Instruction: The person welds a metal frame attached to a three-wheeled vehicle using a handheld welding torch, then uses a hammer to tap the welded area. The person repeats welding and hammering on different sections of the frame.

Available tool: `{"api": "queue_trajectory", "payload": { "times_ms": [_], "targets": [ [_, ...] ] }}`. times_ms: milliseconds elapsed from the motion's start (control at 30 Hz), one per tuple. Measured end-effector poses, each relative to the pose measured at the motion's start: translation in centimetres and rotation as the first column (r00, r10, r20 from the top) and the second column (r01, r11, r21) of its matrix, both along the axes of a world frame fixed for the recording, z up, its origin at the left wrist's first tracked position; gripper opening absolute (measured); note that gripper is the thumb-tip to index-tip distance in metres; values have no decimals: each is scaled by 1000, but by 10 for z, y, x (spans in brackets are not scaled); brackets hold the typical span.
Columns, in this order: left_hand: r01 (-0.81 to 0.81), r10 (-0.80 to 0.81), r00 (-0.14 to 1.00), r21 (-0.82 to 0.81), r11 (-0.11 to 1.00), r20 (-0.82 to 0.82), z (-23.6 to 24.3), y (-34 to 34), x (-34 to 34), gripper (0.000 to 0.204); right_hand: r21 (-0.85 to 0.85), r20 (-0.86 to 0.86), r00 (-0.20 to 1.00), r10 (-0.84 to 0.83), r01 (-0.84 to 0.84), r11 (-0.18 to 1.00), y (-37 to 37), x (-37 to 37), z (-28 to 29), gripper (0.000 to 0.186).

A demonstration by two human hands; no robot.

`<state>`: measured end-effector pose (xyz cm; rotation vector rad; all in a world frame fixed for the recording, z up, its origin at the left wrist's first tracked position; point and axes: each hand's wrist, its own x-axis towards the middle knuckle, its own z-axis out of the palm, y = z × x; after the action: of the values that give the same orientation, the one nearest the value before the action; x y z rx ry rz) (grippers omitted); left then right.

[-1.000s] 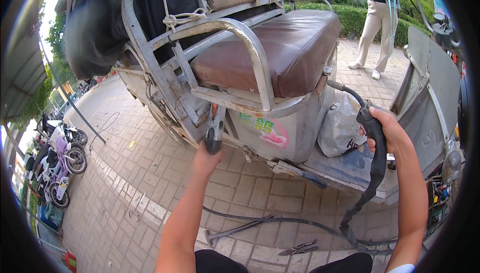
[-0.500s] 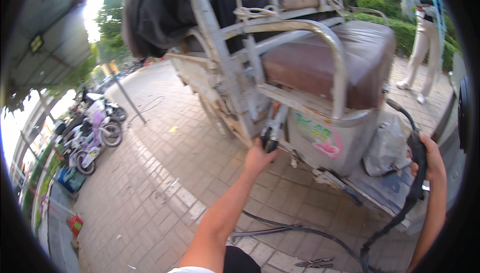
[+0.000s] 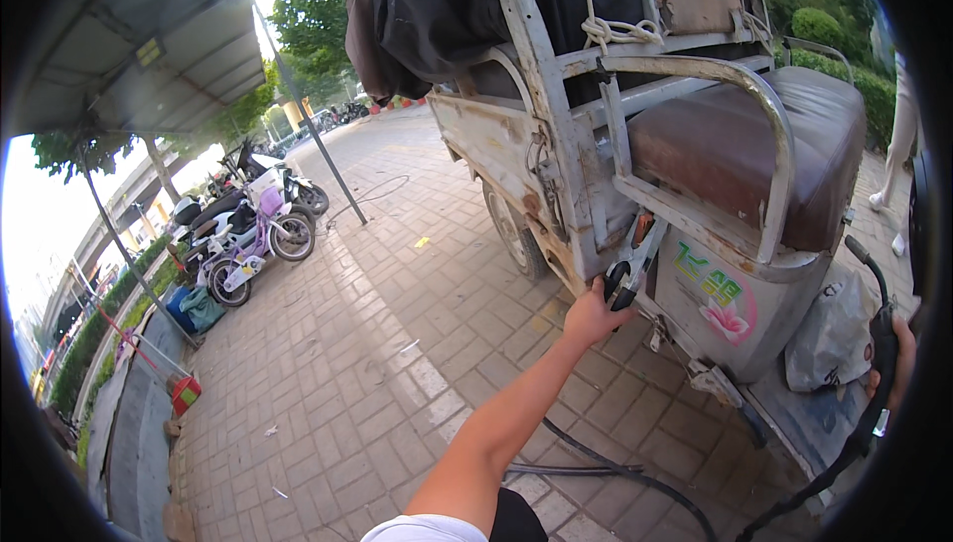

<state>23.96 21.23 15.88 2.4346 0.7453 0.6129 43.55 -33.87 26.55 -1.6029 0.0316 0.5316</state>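
Stretched out ahead, my left hand (image 3: 596, 318) is closed around the black grips of a silver spring clamp (image 3: 642, 252). Its orange-tipped end reaches up to the rusty frame under the seat of a worn cargo tricycle (image 3: 576, 195); whether the jaws bite on the metal I cannot tell. At the right edge, my right hand (image 3: 901, 358) is partly cut off by the dark rim. Its fingers wrap round a thick black cable (image 3: 879, 363) with a curved upper end. The brown seat (image 3: 715, 170) is above and right of the clamp.
A white plastic bag (image 3: 824, 334) sits on the tricycle's footboard. Black cable (image 3: 635, 477) snakes over the brick paving. Parked bikes (image 3: 263, 234), a metal post (image 3: 316, 135) and a red dustpan (image 3: 185, 395) are at left. A person's legs (image 3: 898, 135) show far right.
The view has swung left, so the tricycle and both hands sit farther right. My left hand keeps its hold on the clamp, and my right hand stays on the cable.
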Motion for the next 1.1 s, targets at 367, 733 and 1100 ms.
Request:
{"api": "queue_trajectory", "payload": {
  "times_ms": [367,733,1100],
  "targets": [
    [7,-7,1000,-34,999,12,7,4,-9,108,56,30,998,-51,49,997,13,0,-7,62],
    [86,-88,996,-133,987,-8,16,-7,15,98,133,25,1000,-5,1,991,-15,-19,22,60],
    [28,-24,997,-55,998,71,7,-6,2,107,99,30,990,138,-141,985,14,-33,68,35]
  ]
}}
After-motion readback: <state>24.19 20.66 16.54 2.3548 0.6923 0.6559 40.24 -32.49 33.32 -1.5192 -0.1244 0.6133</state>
